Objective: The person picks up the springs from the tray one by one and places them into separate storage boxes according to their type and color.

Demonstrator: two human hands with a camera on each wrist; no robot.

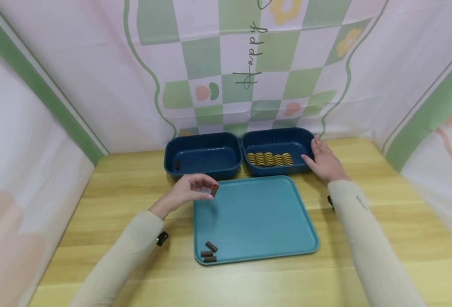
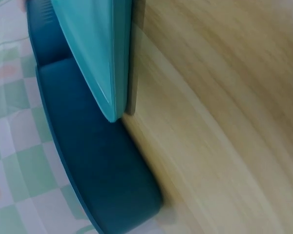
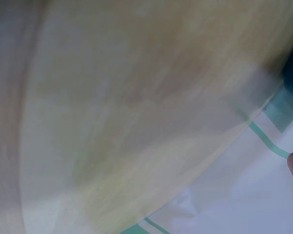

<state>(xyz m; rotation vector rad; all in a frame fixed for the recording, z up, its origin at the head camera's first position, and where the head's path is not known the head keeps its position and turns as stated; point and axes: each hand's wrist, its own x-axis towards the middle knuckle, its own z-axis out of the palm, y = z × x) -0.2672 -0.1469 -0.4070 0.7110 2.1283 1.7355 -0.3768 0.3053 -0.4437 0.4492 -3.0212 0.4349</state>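
My left hand [image 1: 189,190] pinches a small brown coil spring [image 1: 214,190] between thumb and fingertips, above the left rear corner of the teal tray [image 1: 253,221]. On that tray's near left corner lie three similar brown springs [image 1: 211,246]. One small brown piece [image 1: 178,165] sits in the left dark blue bin [image 1: 203,174]. Yellow-and-black ringed pieces [image 1: 269,159] stand in several stacks within the right dark blue bin [image 1: 276,171]. At that bin's right end rests my right hand [image 1: 325,162], fingers extended along the outside and thumb at the rim.
Both bins stand side by side at the back of the wooden table [image 1: 134,179], behind the tray. A patterned cloth [image 1: 237,64] hangs directly behind them, and cloth also bounds the left and right sides. A black wrist strap [image 1: 162,238] shows below the left sleeve.
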